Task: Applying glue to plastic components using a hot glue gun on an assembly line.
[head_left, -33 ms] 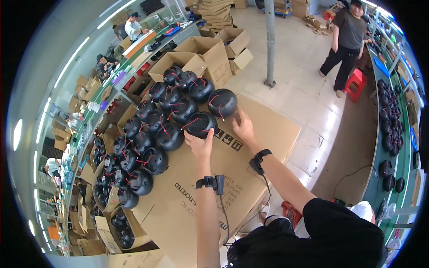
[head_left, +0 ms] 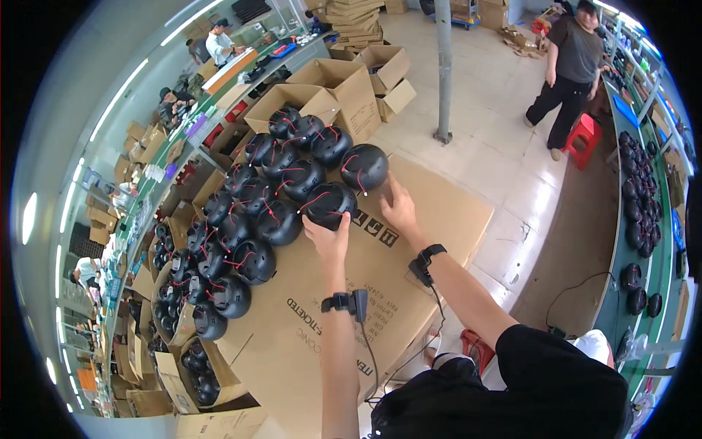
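My left hand [head_left: 327,238] is closed on the near side of a black round shell [head_left: 329,201] with a red wire, its thumb and fingers against the rim. The shell rests at the near end of the group on the cardboard. Just beside a second black shell [head_left: 364,167], at its right, is my right hand [head_left: 400,211], fingers apart; I cannot tell whether the fingertips touch it. Several more black shells with red wires [head_left: 256,196] stand in rows to the left. Both wrists wear black bands with a small device and cable.
Under the shells lies a large brown carton [head_left: 314,366]. Open cardboard boxes [head_left: 344,88] stand behind, and another box [head_left: 219,399] of black parts is at the lower left. A grey post [head_left: 444,73], a red stool [head_left: 583,139] and a standing person [head_left: 574,51] are beyond. A green bench [head_left: 621,293] runs along the right.
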Demonstrator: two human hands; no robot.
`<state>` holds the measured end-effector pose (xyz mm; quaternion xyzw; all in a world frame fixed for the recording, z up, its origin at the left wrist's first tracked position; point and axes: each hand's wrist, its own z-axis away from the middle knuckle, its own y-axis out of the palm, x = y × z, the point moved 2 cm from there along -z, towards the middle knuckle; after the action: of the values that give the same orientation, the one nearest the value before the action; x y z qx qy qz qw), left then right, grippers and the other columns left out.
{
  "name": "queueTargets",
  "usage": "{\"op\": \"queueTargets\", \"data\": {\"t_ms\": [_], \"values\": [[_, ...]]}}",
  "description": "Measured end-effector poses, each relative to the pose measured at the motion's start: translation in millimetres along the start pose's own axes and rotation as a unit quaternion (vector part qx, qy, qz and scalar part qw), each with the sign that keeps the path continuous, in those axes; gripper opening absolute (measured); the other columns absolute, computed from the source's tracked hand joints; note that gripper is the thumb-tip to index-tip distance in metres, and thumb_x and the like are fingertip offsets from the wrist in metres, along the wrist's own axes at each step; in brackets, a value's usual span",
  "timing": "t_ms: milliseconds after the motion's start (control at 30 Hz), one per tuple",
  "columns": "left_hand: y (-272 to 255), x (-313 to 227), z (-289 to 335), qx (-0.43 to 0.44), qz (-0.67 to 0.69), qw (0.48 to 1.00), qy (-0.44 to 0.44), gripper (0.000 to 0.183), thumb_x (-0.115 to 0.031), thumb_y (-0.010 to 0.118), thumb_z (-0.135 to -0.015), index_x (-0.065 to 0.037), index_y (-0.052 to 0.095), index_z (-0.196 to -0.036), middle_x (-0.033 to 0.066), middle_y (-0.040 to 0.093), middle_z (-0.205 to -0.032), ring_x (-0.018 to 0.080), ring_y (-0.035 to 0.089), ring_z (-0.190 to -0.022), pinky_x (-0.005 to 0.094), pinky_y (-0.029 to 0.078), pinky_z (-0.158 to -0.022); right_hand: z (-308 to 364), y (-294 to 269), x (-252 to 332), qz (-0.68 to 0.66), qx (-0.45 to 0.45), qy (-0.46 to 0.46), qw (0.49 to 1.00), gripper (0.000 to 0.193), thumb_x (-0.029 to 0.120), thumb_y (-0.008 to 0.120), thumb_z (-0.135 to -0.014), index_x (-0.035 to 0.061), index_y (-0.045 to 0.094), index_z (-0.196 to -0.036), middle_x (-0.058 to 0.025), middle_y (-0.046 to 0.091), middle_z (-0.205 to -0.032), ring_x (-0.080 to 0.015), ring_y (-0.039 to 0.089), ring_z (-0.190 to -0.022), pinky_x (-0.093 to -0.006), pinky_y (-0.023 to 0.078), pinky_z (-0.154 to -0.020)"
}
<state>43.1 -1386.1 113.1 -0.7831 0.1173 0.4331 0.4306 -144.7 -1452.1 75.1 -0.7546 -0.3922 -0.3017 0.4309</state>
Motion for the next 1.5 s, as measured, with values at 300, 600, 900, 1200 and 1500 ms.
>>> {"op": "queueTargets", "data": {"t_ms": [300, 600, 900, 1200, 1500], "values": [[-90, 71, 113, 0.23, -0.062, 0.952, 0.194, 0.049, -0.013, 0.069, -0.089, -0.002, 0.054, -0.134, 0.0265, 0.037, -0.15, 0.0425, 0.046, -0.133, 0.0458, 0.044, -0.107, -1, -12, -21, 0.029, -0.014, -0.001, 0.999, 0.049, 0.005, 0.058, -0.08, 0.0035, 0.058, -0.129, -0.0172, 0.064, -0.118, -0.0377, 0.058, -0.112, -0.0462, 0.05, -0.095], [-252, 141, 182, 0.29, -0.118, 0.923, 0.224, 0.047, -0.016, 0.066, -0.092, -0.006, 0.057, -0.136, 0.0224, 0.039, -0.153, 0.0401, 0.046, -0.135, 0.0487, 0.041, -0.108, 28, -23, -24, 0.058, 0.098, -0.07, 0.991, 0.025, 0.004, 0.058, -0.081, 0.0041, 0.072, -0.102, -0.0147, 0.062, -0.133, -0.0351, 0.051, -0.128, -0.0419, 0.047, -0.104], [-254, 163, 181, 0.265, -0.074, 0.916, 0.293, 0.047, -0.024, 0.062, -0.094, -0.006, 0.056, -0.138, 0.0217, 0.042, -0.152, 0.0404, 0.046, -0.134, 0.0495, 0.039, -0.109, 282, -114, 95, 0.229, 0.124, -0.113, 0.959, 0.041, 0.008, 0.059, -0.087, 0.0074, 0.063, -0.127, -0.0175, 0.05, -0.146, -0.0406, 0.044, -0.136, -0.0444, 0.044, -0.11], [-238, 198, 177, 0.244, -0.01, 0.916, 0.319, 0.044, -0.018, 0.06, -0.094, 0.001, 0.055, -0.133, 0.0219, 0.045, -0.148, 0.0406, 0.045, -0.134, 0.0509, 0.038, -0.11, 721, -202, 31, 0.085, 0.385, 0.504, 0.769, 0.027, 0.024, 0.052, -0.093, 0.0071, 0.064, -0.111, -0.0112, 0.067, -0.08, -0.0225, 0.066, -0.06, -0.0345, 0.051, -0.051], [-234, 210, 160, 0.234, -0.021, 0.895, 0.379, 0.04, -0.016, 0.057, -0.095, 0.006, 0.058, -0.128, 0.0277, 0.05, -0.14, 0.0422, 0.047, -0.132, 0.0497, 0.038, -0.111, 976, -204, 209, -0.042, -0.277, 0.654, 0.703, 0.038, 0.015, 0.056, -0.09, 0.0004, 0.064, -0.124, -0.0128, 0.075, -0.088, -0.0219, 0.074, -0.073, -0.0338, 0.06, -0.062]]}}
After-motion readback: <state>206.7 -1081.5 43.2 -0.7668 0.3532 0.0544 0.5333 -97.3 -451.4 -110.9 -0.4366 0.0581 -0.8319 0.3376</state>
